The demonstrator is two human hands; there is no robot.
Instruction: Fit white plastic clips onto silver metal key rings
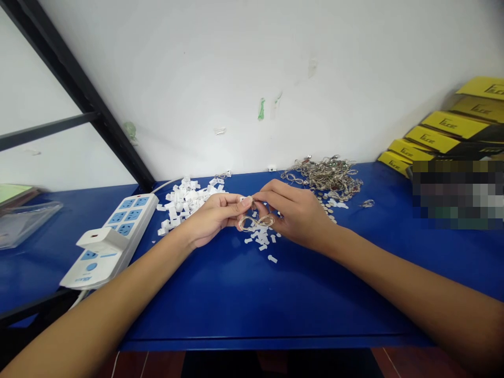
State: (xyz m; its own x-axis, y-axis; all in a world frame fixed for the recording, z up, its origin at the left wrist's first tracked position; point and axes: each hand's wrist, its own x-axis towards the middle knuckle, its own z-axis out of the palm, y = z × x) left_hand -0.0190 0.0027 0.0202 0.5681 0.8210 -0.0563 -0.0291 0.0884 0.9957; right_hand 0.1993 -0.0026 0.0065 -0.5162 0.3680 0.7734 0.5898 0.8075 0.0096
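Note:
Both hands meet over the middle of the blue table (236, 294). My left hand (216, 216) pinches a small pale piece between thumb and fingers. Close against it, my right hand (295, 212) has its fingers closed on the same coiled thin wire (248, 224), whose loops hang below the fingertips. Small white flat tabs (272, 259) are scattered under the hands. White plastic housings (185, 197) lie heaped beyond my left hand, and a tangled pile of wire coils (331, 176) sits beyond my right hand.
A white power strip (132, 215) with a plugged-in adapter (104, 244) stands at the left, beside a black metal frame (94, 116). Yellow boxes (449, 126) are stacked at the right. A clear plastic case (29, 223) lies far left. The white wall (236, 63) rises behind.

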